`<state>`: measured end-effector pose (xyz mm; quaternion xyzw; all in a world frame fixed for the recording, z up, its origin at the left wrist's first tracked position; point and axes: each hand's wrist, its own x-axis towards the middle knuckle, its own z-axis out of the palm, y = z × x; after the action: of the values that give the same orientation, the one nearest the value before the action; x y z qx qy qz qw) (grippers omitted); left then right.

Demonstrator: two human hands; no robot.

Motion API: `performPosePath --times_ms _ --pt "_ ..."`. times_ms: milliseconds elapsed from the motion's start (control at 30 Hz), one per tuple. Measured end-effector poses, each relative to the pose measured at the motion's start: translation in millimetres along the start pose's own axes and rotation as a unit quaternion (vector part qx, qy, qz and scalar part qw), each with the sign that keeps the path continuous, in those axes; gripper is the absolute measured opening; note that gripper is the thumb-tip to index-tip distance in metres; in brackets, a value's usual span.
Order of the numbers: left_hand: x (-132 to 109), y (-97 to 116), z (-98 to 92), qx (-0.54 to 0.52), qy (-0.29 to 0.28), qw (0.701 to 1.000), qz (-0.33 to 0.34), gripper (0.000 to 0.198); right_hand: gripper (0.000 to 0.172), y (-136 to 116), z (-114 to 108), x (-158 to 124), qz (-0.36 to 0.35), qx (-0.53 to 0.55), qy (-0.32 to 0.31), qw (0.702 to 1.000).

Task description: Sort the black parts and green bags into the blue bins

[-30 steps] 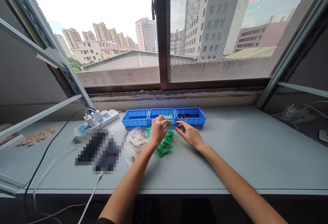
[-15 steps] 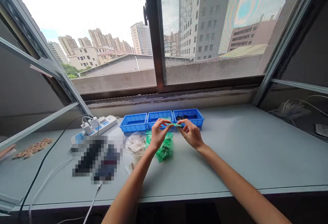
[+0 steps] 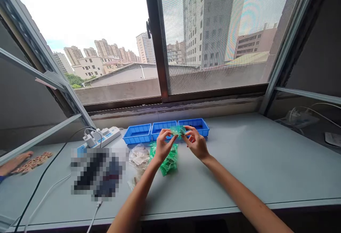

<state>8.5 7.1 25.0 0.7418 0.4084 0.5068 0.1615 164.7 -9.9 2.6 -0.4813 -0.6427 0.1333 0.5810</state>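
Observation:
Both hands are raised in front of the blue trays, pinching one small green plastic bag between them. My left hand grips its left side with thumb and fingers. On the other side my right hand holds the right part, where small dark pieces show through the plastic. Below the hands a pile of green bags lies on the table, partly behind my left wrist. Clear bags with pale contents lie just left of that pile. Three blue trays stand in a row behind; the right one holds dark parts.
A white power strip with plugs and cables lies at the back left. Blurred dark objects are in front of it. At the far left, another person's hand rests by small brown pieces beyond a metal frame.
The green bag between my hands has turned from nearly edge-on to show its broad face. Another person's hand has moved further into view at the far left. The view has tilted slightly upward.

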Motion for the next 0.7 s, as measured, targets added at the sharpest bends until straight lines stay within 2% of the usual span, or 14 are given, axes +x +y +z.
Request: performPosePath --times_ms 67,167,233,333,533,633,700 --pt "4.6 -5.8 -1.6 -0.025 0.017 0.997 -0.076 0.028 0.043 -0.1 1.0 0.9 0.018 0.009 -0.012 1.000" --pt "13.8 -15.8 -7.4 -0.035 0.079 0.982 -0.166 0.030 0.039 -1.2 -1.8 2.7 0.020 -0.022 -0.009 1.000" --pt "18.8 -20.9 -11.7 -0.012 0.111 0.974 -0.199 0.028 0.033 -1.9 -4.4 3.5 0.009 -0.050 -0.008 0.999" --pt "22.5 -23.4 -14.7 0.027 0.126 0.966 -0.226 0.022 0.028 -2.3 -6.3 3.6 -0.010 -0.080 -0.024 0.996" --pt "32.6 -15.7 -1.0 0.129 0.092 0.967 -0.198 0.023 0.027 -0.9 -6.4 1.2 -0.023 -0.103 -0.051 0.993" --pt "40.6 -15.4 11.2 0.224 0.042 0.953 -0.198 0.032 0.026 1.8 -6.4 0.5 -0.020 -0.105 -0.054 0.993" --pt "43.2 -17.1 19.1 0.253 0.006 0.947 -0.199 0.030 0.025 3.9 -6.3 0.4 -0.019 -0.106 -0.059 0.992"
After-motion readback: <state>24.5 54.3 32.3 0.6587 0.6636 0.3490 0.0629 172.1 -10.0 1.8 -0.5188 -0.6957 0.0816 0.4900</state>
